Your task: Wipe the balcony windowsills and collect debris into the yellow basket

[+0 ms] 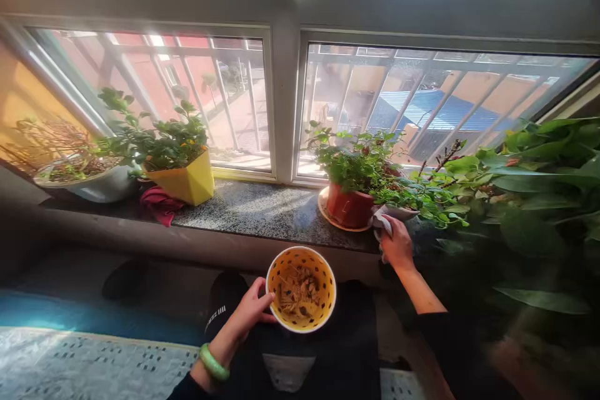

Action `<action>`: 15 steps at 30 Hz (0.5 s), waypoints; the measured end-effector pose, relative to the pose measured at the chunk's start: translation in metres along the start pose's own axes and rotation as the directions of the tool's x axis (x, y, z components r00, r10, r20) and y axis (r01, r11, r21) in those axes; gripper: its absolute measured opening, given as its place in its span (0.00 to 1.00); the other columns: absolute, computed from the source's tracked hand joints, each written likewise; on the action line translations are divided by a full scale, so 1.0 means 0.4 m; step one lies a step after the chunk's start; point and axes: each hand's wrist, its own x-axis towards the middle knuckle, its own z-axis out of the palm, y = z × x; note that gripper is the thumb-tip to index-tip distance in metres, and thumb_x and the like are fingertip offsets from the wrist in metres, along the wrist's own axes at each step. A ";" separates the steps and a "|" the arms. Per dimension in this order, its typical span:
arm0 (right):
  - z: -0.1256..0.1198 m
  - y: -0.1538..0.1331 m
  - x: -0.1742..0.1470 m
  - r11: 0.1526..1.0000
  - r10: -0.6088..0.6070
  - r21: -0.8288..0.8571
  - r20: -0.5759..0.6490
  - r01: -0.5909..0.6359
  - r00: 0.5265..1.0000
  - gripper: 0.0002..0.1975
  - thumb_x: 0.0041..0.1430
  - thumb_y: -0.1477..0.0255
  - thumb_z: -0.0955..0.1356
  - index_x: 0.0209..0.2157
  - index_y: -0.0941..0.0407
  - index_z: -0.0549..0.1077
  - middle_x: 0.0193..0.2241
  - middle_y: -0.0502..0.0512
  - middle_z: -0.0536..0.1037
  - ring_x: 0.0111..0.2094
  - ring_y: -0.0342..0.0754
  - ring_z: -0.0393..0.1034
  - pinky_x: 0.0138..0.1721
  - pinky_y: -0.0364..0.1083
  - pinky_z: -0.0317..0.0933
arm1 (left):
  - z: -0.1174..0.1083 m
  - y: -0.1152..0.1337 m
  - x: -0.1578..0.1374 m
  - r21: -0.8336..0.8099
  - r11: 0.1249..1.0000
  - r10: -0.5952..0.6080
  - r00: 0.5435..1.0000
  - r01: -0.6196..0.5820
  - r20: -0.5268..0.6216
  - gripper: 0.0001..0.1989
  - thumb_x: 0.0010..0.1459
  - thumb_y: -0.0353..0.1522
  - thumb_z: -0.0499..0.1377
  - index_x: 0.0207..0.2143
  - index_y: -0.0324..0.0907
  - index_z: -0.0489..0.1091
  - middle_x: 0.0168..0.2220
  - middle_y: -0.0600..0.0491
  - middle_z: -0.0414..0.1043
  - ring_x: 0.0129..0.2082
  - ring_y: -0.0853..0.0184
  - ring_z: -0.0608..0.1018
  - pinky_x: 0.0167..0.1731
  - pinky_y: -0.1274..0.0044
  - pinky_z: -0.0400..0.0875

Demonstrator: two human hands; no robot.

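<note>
My left hand (253, 305) grips the left rim of a round yellow basket (331, 290) with dark square holes. Dry brown leaves (302, 287) lie in its bottom. At the sill's front edge, my right hand (398, 245) is closed round a crumpled pale cloth (380, 225). Just left of that cloth stands a red-brown pot (347, 205) of leafy green plants on a round saucer (323, 207). Behind the right hand, a small pale pot (400, 212) is partly covered by leaves.
On the left of the stone windowsill (262, 212) are a yellow pot (190, 180), a white pot (100, 184) and a dark red cloth (160, 203). Large leaves (539, 200) crowd the right side. Barred windows (356, 94) rise behind the sill.
</note>
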 end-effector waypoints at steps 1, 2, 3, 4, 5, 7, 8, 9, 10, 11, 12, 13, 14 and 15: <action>-0.009 0.004 0.000 0.999 0.031 0.015 -0.006 -0.031 1.000 0.23 0.55 0.66 0.60 0.49 0.55 0.74 0.49 0.63 0.77 0.52 0.58 0.71 0.54 0.56 0.64 | 0.003 0.006 -0.008 -0.002 1.000 0.001 1.000 -0.001 0.009 0.18 0.50 0.40 0.64 0.39 0.41 0.65 0.45 0.48 0.69 0.45 0.57 0.75 0.31 0.71 0.81; -0.015 0.010 0.002 0.998 0.064 0.015 -0.012 -0.064 0.998 0.24 0.55 0.65 0.60 0.50 0.56 0.74 0.49 0.63 0.77 0.52 0.59 0.71 0.54 0.57 0.63 | 0.006 0.012 -0.015 -0.006 1.000 0.003 1.000 -0.003 0.014 0.17 0.50 0.39 0.64 0.39 0.41 0.65 0.44 0.48 0.68 0.45 0.57 0.75 0.30 0.71 0.80; -0.017 0.016 0.006 0.996 0.092 0.002 0.021 -0.092 0.996 0.26 0.55 0.62 0.60 0.51 0.56 0.74 0.49 0.64 0.77 0.52 0.60 0.71 0.54 0.57 0.63 | 0.006 0.019 -0.022 -0.013 1.000 0.010 1.000 -0.010 0.016 0.17 0.49 0.39 0.64 0.38 0.41 0.64 0.44 0.49 0.68 0.45 0.57 0.75 0.29 0.71 0.80; -0.017 0.022 0.013 0.992 0.122 -0.023 0.054 -0.121 0.991 0.28 0.54 0.60 0.59 0.52 0.57 0.74 0.49 0.65 0.77 0.51 0.62 0.72 0.52 0.58 0.64 | 0.004 0.026 -0.029 -0.020 1.000 0.020 1.000 -0.020 0.013 0.17 0.49 0.38 0.64 0.38 0.41 0.64 0.43 0.49 0.68 0.45 0.56 0.75 0.28 0.72 0.80; -0.014 0.026 0.020 0.987 0.159 -0.055 0.108 -0.153 0.981 0.31 0.54 0.56 0.59 0.54 0.56 0.73 0.49 0.65 0.77 0.51 0.64 0.72 0.50 0.58 0.65 | 0.000 0.034 -0.037 -0.029 0.999 0.033 0.999 -0.032 0.008 0.17 0.48 0.37 0.64 0.37 0.41 0.63 0.42 0.49 0.67 0.45 0.56 0.75 0.27 0.72 0.79; -0.009 0.021 0.034 0.979 0.193 -0.111 0.211 -0.173 0.958 0.36 0.54 0.49 0.59 0.56 0.57 0.71 0.50 0.68 0.77 0.52 0.68 0.72 0.48 0.60 0.66 | -0.012 0.053 -0.054 -0.044 0.998 0.054 0.999 -0.054 -0.001 0.17 0.47 0.36 0.64 0.37 0.41 0.63 0.42 0.49 0.67 0.44 0.56 0.75 0.26 0.73 0.79; -0.009 0.013 0.038 0.975 0.207 -0.131 0.240 -0.180 0.948 0.38 0.53 0.47 0.59 0.57 0.57 0.71 0.50 0.68 0.77 0.53 0.69 0.71 0.48 0.60 0.66 | -0.019 0.063 -0.065 -0.052 0.996 0.069 0.998 -0.070 -0.004 0.16 0.48 0.36 0.64 0.37 0.41 0.63 0.42 0.50 0.67 0.45 0.56 0.75 0.26 0.73 0.79; -0.012 0.002 0.039 0.972 0.219 -0.143 0.249 -0.188 0.944 0.40 0.53 0.45 0.58 0.57 0.57 0.70 0.51 0.69 0.76 0.54 0.70 0.70 0.50 0.61 0.65 | -0.027 0.074 -0.076 -0.060 0.994 0.086 0.996 -0.086 -0.003 0.16 0.48 0.36 0.64 0.36 0.41 0.63 0.42 0.50 0.67 0.45 0.56 0.75 0.26 0.73 0.79; -0.016 -0.011 0.036 0.969 0.230 -0.148 0.235 -0.199 0.945 0.41 0.52 0.44 0.58 0.58 0.57 0.70 0.52 0.70 0.76 0.56 0.71 0.69 0.52 0.62 0.65 | -0.034 0.086 -0.087 -0.068 0.992 0.102 0.995 -0.102 -0.001 0.16 0.48 0.36 0.64 0.36 0.41 0.63 0.42 0.50 0.67 0.46 0.56 0.74 0.26 0.73 0.79; -0.023 -0.024 0.031 0.967 0.236 -0.148 0.215 -0.208 0.948 0.42 0.52 0.43 0.58 0.59 0.56 0.69 0.53 0.70 0.75 0.57 0.71 0.68 0.54 0.62 0.64 | -0.041 0.098 -0.097 -0.074 0.990 0.118 0.993 -0.117 0.003 0.15 0.49 0.36 0.64 0.37 0.41 0.63 0.42 0.50 0.66 0.46 0.55 0.74 0.27 0.73 0.79; -0.030 -0.036 0.022 0.966 0.240 -0.145 0.191 -0.215 0.952 0.42 0.52 0.42 0.58 0.60 0.55 0.69 0.54 0.69 0.74 0.58 0.72 0.67 0.55 0.63 0.63 | -0.047 0.111 -0.107 -0.079 0.988 0.131 0.991 -0.130 0.006 0.15 0.49 0.36 0.64 0.37 0.41 0.63 0.42 0.50 0.66 0.47 0.55 0.74 0.26 0.73 0.79; -0.038 -0.045 0.009 0.967 0.235 -0.140 0.166 -0.213 0.958 0.42 0.52 0.42 0.58 0.60 0.53 0.69 0.54 0.69 0.74 0.59 0.72 0.66 0.56 0.64 0.62 | -0.052 0.125 -0.114 -0.083 0.987 0.141 0.990 -0.140 0.006 0.16 0.50 0.36 0.64 0.37 0.41 0.64 0.42 0.50 0.66 0.47 0.56 0.74 0.27 0.73 0.79; -0.046 -0.052 -0.006 0.971 0.220 -0.128 0.141 -0.203 0.965 0.40 0.53 0.42 0.58 0.60 0.50 0.69 0.54 0.69 0.74 0.60 0.72 0.64 0.57 0.64 0.60 | -0.055 0.138 -0.119 -0.084 0.985 0.151 0.989 -0.150 0.003 0.16 0.50 0.37 0.65 0.37 0.41 0.64 0.42 0.50 0.66 0.47 0.56 0.74 0.26 0.74 0.79; -0.053 -0.056 -0.024 0.978 0.192 -0.108 0.152 -0.177 0.970 0.39 0.54 0.43 0.58 0.62 0.46 0.67 0.54 0.70 0.73 0.61 0.72 0.62 0.58 0.65 0.59 | -0.056 0.151 -0.122 -0.084 0.984 0.160 0.987 -0.159 -0.001 0.16 0.50 0.37 0.65 0.38 0.41 0.64 0.43 0.50 0.66 0.46 0.56 0.74 0.26 0.74 0.79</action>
